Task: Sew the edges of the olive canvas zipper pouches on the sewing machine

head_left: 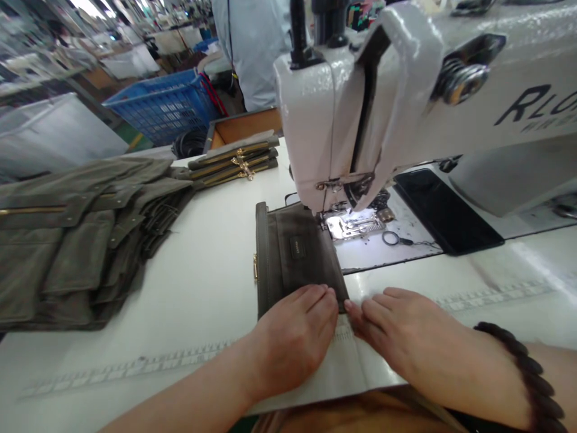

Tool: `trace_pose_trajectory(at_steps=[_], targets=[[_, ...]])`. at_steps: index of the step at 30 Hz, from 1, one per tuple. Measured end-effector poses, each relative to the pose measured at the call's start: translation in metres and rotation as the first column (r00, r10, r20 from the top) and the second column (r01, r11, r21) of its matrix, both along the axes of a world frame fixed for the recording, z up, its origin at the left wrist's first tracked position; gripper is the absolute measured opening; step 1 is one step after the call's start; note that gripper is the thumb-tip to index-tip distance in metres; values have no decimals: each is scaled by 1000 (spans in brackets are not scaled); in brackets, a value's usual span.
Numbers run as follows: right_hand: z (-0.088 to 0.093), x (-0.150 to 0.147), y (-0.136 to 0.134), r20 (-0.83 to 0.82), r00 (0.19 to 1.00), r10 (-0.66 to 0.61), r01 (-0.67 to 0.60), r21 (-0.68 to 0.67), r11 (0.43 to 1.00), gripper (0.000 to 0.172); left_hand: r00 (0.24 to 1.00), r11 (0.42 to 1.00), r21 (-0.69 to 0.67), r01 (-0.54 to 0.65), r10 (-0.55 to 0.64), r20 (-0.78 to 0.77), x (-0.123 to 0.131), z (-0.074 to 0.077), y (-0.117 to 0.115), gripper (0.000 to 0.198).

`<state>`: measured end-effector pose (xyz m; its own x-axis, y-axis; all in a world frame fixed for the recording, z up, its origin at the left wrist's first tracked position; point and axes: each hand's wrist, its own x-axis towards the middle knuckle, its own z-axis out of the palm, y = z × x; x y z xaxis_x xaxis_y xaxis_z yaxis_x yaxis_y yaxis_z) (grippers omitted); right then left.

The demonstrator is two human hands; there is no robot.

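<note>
Head view: white factory table [198, 288], left hand [295, 337] and right hand [406, 337] flat, fingers together, at grey pouch [293, 252].

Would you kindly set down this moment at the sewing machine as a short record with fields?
left hand: flat, fingers pressing the near edge of the grey-brown panel
right hand: flat on the table, fingertips at the panel's near right corner; beaded bracelet on wrist
panel: far end by the lit presser foot of the sewing machine
left: pile of olive pieces
behind: stack with gold clasps, blue crate
right: black phone
</note>
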<state>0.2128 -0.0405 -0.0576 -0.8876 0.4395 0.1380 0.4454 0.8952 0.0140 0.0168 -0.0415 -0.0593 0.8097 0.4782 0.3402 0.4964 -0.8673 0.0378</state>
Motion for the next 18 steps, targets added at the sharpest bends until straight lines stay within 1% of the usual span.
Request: trace_pose_trajectory(at_steps=[4, 9, 13, 15, 18], targets=[[0, -7, 13, 19, 999, -26, 26, 2, 1000, 17, 1000, 1000, 24, -14, 14, -1, -1, -3, 12, 34], [6, -15, 32, 49, 998, -37, 39, -40, 998, 14, 1000, 1000, 28, -6, 6, -2, -3, -6, 28, 28], [7, -18, 43, 75, 997, -28, 28, 10, 1000, 14, 1000, 997, 74, -6, 8, -18, -7, -8, 40, 28], [5, -17, 48, 77, 997, -18, 16, 29, 999, 14, 999, 994, 105, -9, 13, -33, -9, -9, 47, 29], [-1, -16, 55, 50, 998, -40, 37, 56, 998, 13, 999, 991, 130, 0, 6, -47, -11, -9, 57, 29]])
